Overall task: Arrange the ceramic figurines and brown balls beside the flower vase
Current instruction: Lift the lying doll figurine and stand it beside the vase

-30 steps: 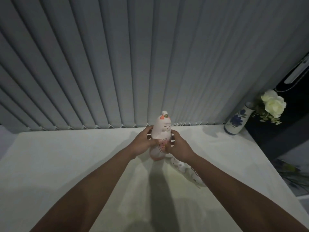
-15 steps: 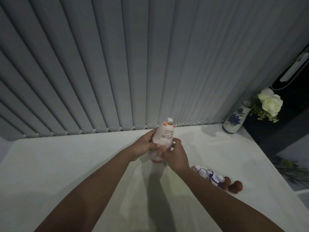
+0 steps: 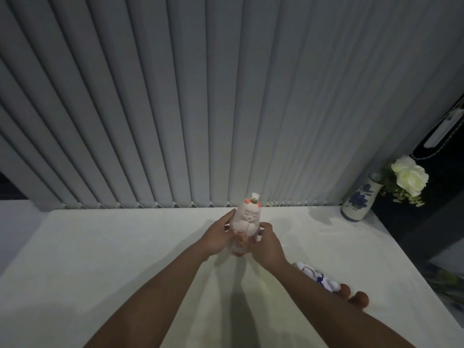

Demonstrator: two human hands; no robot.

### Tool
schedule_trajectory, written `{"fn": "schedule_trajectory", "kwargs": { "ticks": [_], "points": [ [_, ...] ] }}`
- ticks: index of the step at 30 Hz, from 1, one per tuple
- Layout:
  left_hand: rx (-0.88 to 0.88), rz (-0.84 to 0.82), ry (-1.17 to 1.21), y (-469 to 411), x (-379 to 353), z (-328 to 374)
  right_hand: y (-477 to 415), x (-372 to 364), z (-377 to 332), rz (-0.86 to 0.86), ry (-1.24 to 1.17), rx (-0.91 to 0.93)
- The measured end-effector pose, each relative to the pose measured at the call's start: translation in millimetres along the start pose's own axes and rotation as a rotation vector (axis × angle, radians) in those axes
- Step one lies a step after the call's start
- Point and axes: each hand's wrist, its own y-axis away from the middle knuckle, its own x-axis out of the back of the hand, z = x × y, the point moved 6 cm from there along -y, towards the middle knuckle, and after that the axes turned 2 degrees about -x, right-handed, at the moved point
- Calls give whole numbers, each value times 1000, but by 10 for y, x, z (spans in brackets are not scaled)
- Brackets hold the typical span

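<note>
A white table (image 3: 113, 259) fills the lower view, its surface pale and bare on the left side. Behind it, grey vertical blinds (image 3: 200, 96) hang across the whole back, slats fanning outward, small weights along their bottom edge just above the table's far edge. Off to the right, a dark panel (image 3: 442, 146) with a thin cord looping down it. Beyond the table's right edge, dim green leaves (image 3: 449, 285), blurred.
</note>
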Motion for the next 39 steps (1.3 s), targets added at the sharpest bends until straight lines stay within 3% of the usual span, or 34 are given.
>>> {"fn": "schedule_trajectory", "kwargs": {
  "ticks": [9,13,27,39],
  "points": [
    [25,79,-133,-18,20,-194,-312,171,-89,-296,76,111],
    [28,26,-105,-87,31,-273,-402,137,-50,-326,60,83],
    [-45,-62,-183,-341,164,-285,-340,101,29,-146,-64,58],
    [-188,-78,-214,-621,-339,589,-349,955,-72,-12,-171,136]
  ]
}}
